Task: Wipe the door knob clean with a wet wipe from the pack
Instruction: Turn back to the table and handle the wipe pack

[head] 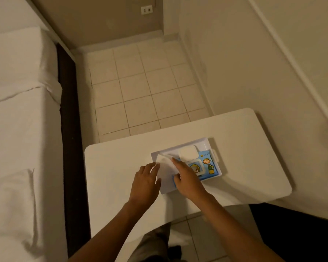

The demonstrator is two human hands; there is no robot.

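From the head camera we look down on a small white table (235,148) in the lower middle of the frame, with a shallow pale tray (215,148) resting on it just right of centre. Inside the tray lies the blue wet-wipe pack (206,163), its white flip lid (187,153) standing open at the pack's upper edge. A white wet wipe (165,167) is spread over the left part of the tray and pack, and we see both hands on it. Our left hand (145,181), below centre, has its fingers loosely spread, fingertips touching the wipe's left edge; whether it actually pinches the sheet we cannot tell. Our right hand (187,178) lies across the pack, forefinger stretched toward the wipe's upper corner and thumb curled against its lower right edge, seemingly gripping it there. A bed (17,110) with white sheets fills the left side of the frame, cream floor tiles (140,91) run up the centre, and a wall socket (146,10) sits at the top. The door knob is not visible in this view.
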